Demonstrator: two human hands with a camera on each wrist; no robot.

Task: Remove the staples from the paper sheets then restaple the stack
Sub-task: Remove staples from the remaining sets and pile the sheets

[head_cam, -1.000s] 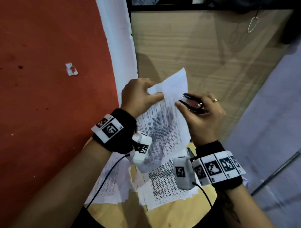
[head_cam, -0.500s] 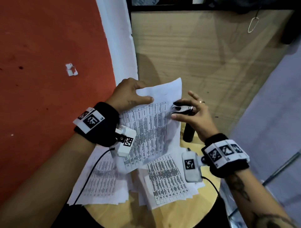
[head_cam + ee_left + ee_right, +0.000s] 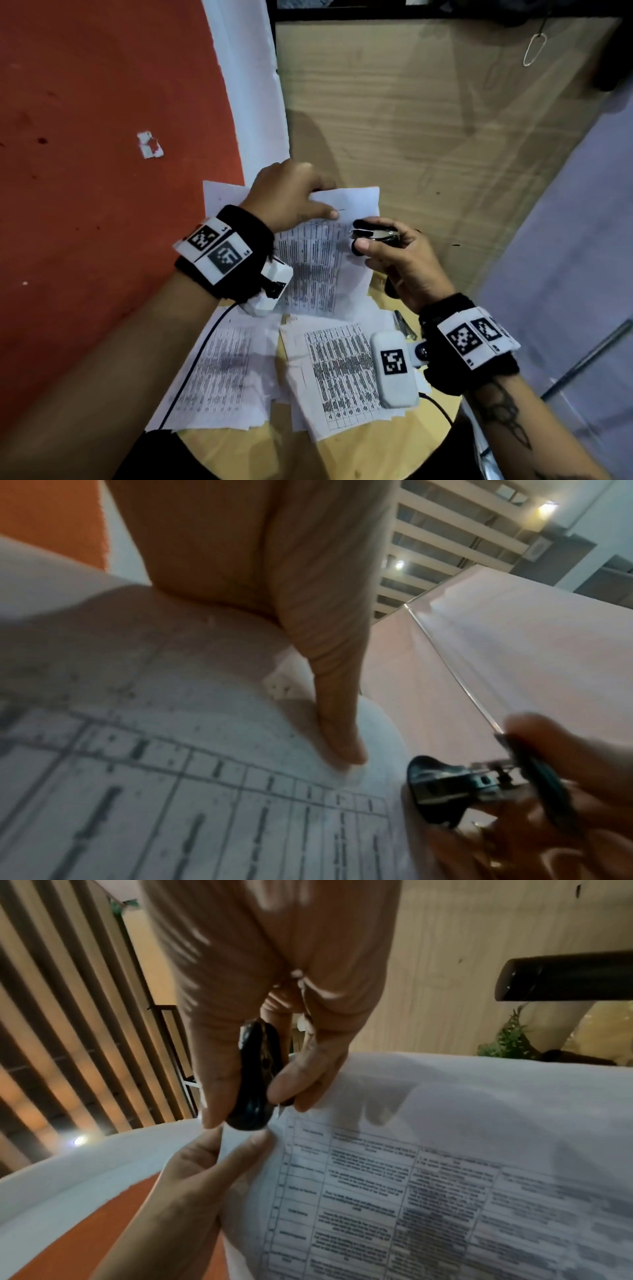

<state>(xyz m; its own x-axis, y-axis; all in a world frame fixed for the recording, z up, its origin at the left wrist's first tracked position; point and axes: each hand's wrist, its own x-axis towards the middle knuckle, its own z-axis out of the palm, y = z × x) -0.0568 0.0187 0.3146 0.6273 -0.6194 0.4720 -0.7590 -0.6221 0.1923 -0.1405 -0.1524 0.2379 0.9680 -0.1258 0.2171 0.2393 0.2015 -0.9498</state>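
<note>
A: Where is the printed sheet (image 3: 318, 253)?

B: Middle of the head view, lifted over the round table (image 3: 359, 455). The left hand (image 3: 291, 195) pinches its upper corner, thumb on the printed face and the other fingers curled behind.

A: And the right hand (image 3: 400, 260)?

B: Just right of the sheet's upper right edge. Thumb and fingers are pressed together around a black staple remover (image 3: 375, 234), its metal tip at the paper's edge. Whether it bites a staple, I cannot tell.

A: Anything below?

B: More printed sheets (image 3: 342, 370) lie spread on the table in the lower middle. A silver tool (image 3: 404, 325) lies beside them by the right wrist, too hidden to name.
</note>
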